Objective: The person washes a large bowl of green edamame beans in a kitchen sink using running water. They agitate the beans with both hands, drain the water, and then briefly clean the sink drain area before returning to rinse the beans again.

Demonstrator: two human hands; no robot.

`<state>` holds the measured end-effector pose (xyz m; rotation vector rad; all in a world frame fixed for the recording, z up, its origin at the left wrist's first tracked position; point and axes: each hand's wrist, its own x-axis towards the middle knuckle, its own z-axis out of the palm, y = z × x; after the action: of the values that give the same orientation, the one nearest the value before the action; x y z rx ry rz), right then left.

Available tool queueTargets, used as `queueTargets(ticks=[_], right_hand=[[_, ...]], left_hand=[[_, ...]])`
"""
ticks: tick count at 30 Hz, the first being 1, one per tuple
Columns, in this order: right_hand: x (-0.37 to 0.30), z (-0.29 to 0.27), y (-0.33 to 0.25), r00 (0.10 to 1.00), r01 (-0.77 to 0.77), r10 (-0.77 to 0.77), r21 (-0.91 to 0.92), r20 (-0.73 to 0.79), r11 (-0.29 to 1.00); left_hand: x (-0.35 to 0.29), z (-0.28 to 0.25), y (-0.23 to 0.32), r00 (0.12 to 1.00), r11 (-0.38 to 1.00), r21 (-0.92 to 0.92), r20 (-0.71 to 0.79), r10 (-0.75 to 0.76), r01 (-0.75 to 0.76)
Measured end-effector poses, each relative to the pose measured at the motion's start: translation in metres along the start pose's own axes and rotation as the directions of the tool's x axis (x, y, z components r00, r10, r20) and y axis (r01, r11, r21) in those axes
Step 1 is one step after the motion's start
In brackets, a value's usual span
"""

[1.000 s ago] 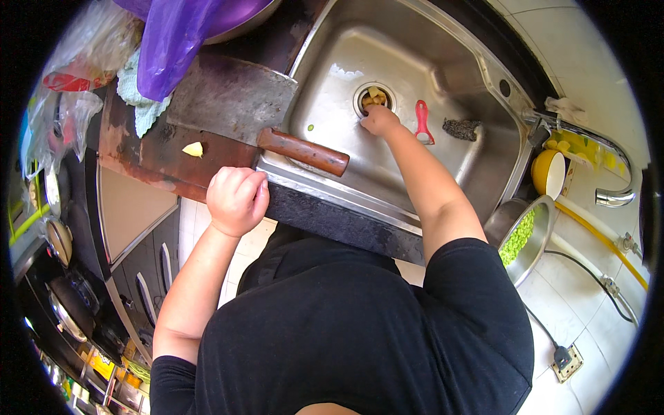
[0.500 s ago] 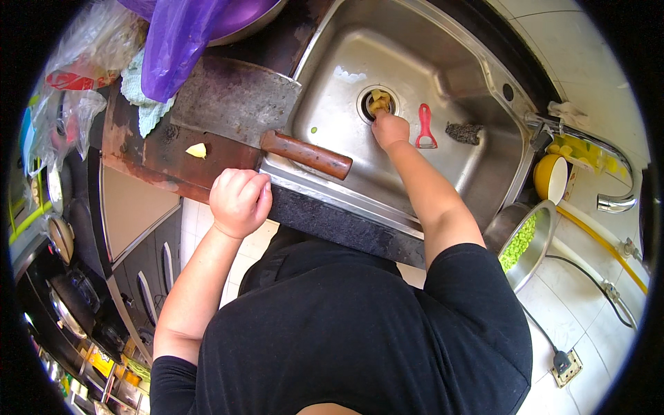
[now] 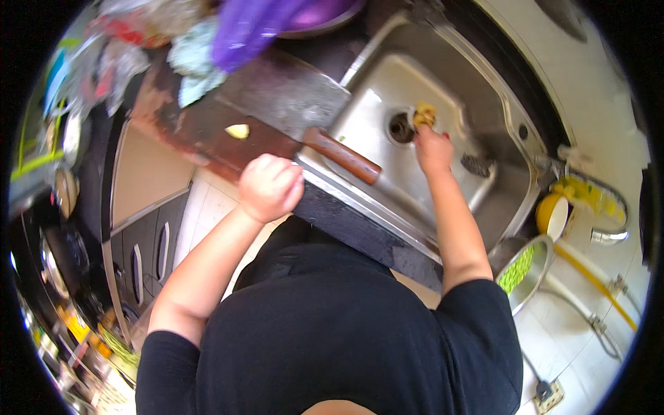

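Observation:
My right hand [image 3: 434, 150] reaches into the steel sink [image 3: 377, 90] and grips a drain strainer [image 3: 413, 116] with yellowish peels [image 3: 425, 113] in it, raised just beside the dark drain hole [image 3: 400, 128]. A bit of the red peeler [image 3: 446, 136] shows past that hand; the rest is hidden. My left hand [image 3: 270, 187] is closed in a fist at the counter's front edge, with nothing visible in it. Close to it lies a cleaver, its brown wooden handle [image 3: 342, 155] over the sink rim and its wide blade [image 3: 283, 90] on the counter.
A pale yellow piece [image 3: 238, 131] lies on the brown counter. Behind are a purple bag [image 3: 245, 31] and a light green cloth [image 3: 197, 62]. A dark scrubber [image 3: 476, 164] sits in the sink. At right are the faucet [image 3: 609, 236], a yellow bowl [image 3: 553, 214] and a steel bowl of green beans [image 3: 517, 271].
My right hand has lifted the strainer with the peels out of the drain and to the right, baring the hole. The view has shifted; my left fist stays by the counter edge.

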<state>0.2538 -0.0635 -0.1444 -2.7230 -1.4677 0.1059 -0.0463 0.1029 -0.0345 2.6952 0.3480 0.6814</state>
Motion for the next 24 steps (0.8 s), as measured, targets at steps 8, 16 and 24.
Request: queueTargets(ticks=[8,16,24], right_hand=[[-0.025,-0.181,-0.059,0.974,0.204,-0.216,-0.151,-0.066,0.967],[-0.046,-0.246,-0.202,0.799,0.497,-0.561,-0.289,-0.216,0.818],[-0.019,-0.222,-0.435,0.726,0.659,-0.686,-0.237,-0.048,0.714]], left_hand=[[-0.011,-0.002,-0.008,0.996,0.998,-0.047,-0.082,0.026,-0.03],[-0.067,-0.092,-0.013,0.956,0.946,-0.291,-0.288,0.057,-0.144],[-0.259,-0.228,-0.122,0.829,0.911,-0.183,-0.377,-0.412,0.37]])
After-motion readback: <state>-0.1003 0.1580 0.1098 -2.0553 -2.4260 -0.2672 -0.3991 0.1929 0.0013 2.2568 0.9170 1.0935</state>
